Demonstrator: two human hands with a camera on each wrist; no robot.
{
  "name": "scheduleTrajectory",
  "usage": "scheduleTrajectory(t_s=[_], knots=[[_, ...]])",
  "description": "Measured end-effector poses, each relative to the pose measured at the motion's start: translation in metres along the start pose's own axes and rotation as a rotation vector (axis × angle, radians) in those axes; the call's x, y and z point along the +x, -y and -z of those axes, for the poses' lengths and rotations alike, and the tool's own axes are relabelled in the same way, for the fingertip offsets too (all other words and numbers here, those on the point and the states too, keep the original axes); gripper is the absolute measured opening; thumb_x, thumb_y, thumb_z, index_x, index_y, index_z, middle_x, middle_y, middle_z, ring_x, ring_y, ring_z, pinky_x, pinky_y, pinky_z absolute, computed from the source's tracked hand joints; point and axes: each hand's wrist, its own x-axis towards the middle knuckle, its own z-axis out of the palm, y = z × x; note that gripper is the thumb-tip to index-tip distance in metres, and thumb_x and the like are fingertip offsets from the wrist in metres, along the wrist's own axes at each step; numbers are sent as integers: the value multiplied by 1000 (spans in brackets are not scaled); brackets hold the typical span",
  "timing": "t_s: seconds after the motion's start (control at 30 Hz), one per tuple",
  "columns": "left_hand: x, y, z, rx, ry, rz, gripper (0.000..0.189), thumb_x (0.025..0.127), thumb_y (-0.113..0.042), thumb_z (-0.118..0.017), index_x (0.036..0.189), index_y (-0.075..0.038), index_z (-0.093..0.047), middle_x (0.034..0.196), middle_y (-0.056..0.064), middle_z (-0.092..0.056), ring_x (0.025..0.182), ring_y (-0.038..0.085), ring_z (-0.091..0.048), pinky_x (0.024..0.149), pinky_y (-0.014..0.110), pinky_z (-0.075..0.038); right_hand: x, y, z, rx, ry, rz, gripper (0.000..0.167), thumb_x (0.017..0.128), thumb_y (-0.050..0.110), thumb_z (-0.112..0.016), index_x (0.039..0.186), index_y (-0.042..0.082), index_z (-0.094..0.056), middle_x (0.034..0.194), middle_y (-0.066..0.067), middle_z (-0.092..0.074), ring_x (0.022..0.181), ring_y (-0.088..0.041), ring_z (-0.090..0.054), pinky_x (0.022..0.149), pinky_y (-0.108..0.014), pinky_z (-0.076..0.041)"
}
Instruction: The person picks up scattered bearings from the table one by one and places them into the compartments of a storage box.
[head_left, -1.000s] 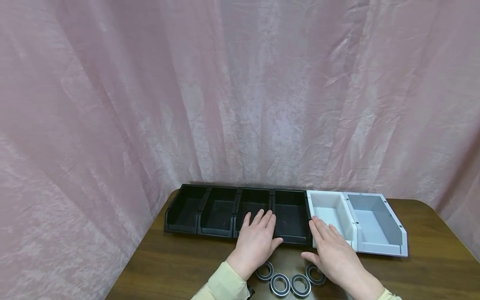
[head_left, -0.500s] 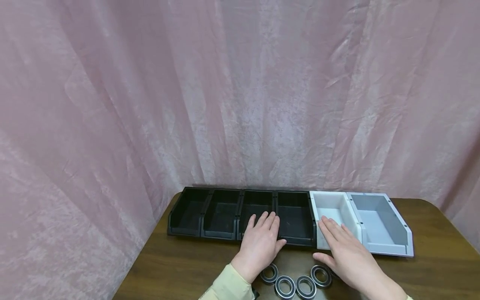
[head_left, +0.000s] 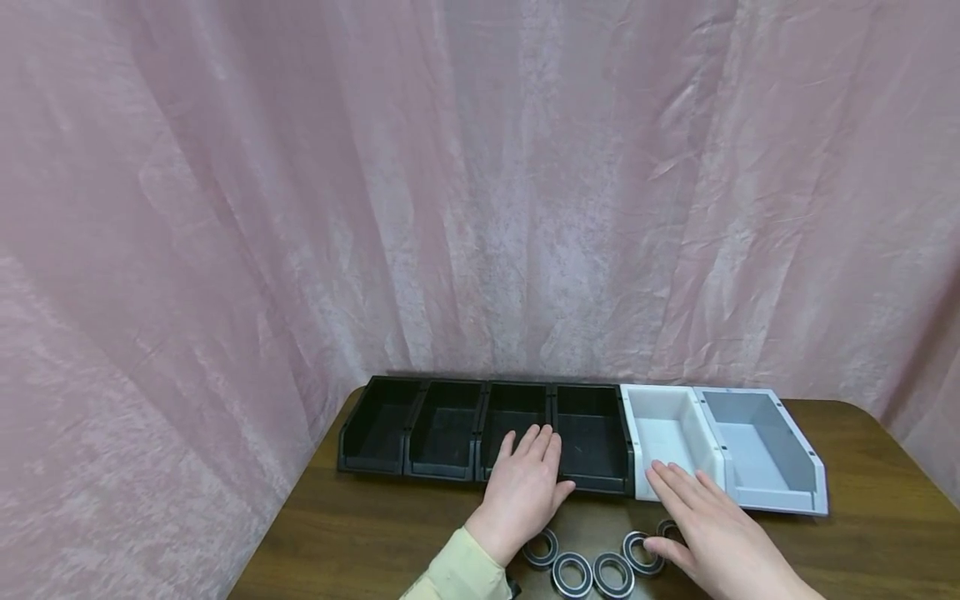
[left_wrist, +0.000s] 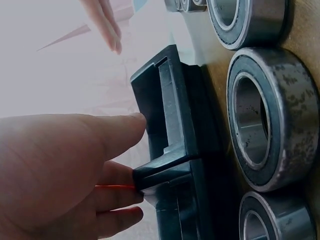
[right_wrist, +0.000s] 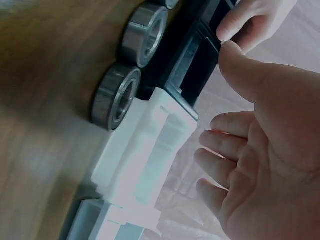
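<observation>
My left hand (head_left: 522, 492) reaches over the front edge of a black bin (head_left: 517, 404), palm down, with its fingers extended and its thumb out to the side. It holds nothing. Fingers straight, my right hand (head_left: 716, 537) hovers in front of the white bin (head_left: 663, 417), also holding nothing. On the table between the wrists, several metal ball bearings form a curved row, among them one bearing (head_left: 556, 575) in the middle and another (head_left: 627, 550) beside the right thumb. A bearing (left_wrist: 300, 115) shows large in the left wrist view. Part of the row is hidden by my right hand.
Several black bins (head_left: 442, 467) stand joined in a row along the back of the brown table (head_left: 397, 517). A light grey bin (head_left: 776, 498) ends the row at the right. Behind them hangs a pink curtain (head_left: 480, 208).
My right hand has drawn back toward me and to the right, off the white bin's front, and another bearing shows beside it. My left hand keeps its place at the black bin.
</observation>
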Motion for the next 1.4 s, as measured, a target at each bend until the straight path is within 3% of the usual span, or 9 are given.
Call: scheduleTrajectory(t_s=[0.1, 0.3, 0.53, 0.83, 0.97, 1.03, 1.1, 1.2, 1.4], knots=[[1, 0, 0, -15, -8, -5, 66, 106, -54, -71, 154, -9, -65, 159, 10, -62, 150, 27, -55, 120, 57, -46, -5, -3, -1, 5, 11, -5, 86, 89, 50, -90, 155, 2, -61, 156, -14, -63, 144, -35, -60, 120, -10, 13], [-1, 2, -1, -50, 11, 0, 66, 106, -52, -73, 154, -8, -64, 160, 10, -61, 152, 27, -54, 121, 58, -44, -15, -10, -8, -11, 21, 22, 84, 87, 51, -91, 151, 3, -65, 152, -13, -66, 140, -34, -62, 119, -8, 13], [0, 2, -1, 13, 16, 13, 68, 107, -56, -69, 156, -10, -62, 162, 8, -59, 152, 26, -54, 121, 57, -44, -20, -21, -19, -46, -19, 132, 83, 85, 51, -93, 146, 0, -67, 146, -15, -69, 131, -39, -67, 121, -10, 13], [0, 0, 1, -13, 33, 26, 67, 106, -54, -70, 157, -10, -62, 163, 8, -58, 152, 27, -53, 121, 58, -44, -31, -32, -25, -20, 50, 155, 82, 92, 59, -84, 143, -3, -67, 144, -17, -69, 129, -42, -66, 118, -8, 15], [0, 0, 1, -16, 29, 19, 67, 106, -54, -71, 156, -10, -63, 162, 9, -59, 152, 27, -53, 121, 58, -44, -30, -35, -23, 52, 185, 98, 83, 97, 62, -76, 146, -4, -65, 148, -18, -66, 133, -44, -63, 111, -4, 19], [0, 1, 0, -21, 24, 18, 67, 106, -54, -71, 156, -10, -63, 161, 9, -60, 152, 27, -53, 121, 59, -44, -29, -35, -21, 84, 264, 46, 84, 99, 65, -72, 149, -3, -64, 152, -18, -64, 138, -45, -60, 125, -12, 2], [-1, 1, -1, -25, 20, 16, 67, 106, -54, -71, 156, -10, -63, 161, 9, -60, 151, 27, -54, 121, 59, -44, -28, -35, -19, 102, 322, 5, 86, 100, 67, -70, 151, -2, -62, 154, -18, -62, 141, -45, -58, 132, -30, -20], [-1, 1, -1, -29, 14, 14, 67, 106, -53, -72, 155, -9, -64, 160, 10, -60, 151, 27, -54, 121, 59, -44, -26, -35, -18, 102, 376, -28, 87, 100, 68, -69, 153, -1, -61, 156, -17, -61, 143, -46, -56, 116, -60, -45], [-1, 1, 0, -40, 18, 12, 66, 105, -51, -73, 155, -9, -63, 161, 10, -60, 151, 27, -54, 121, 59, -44, -27, -38, -19, 130, 413, -52, 88, 100, 67, -70, 153, -2, -60, 155, -18, -61, 143, -47, -56, 116, -64, -45]])
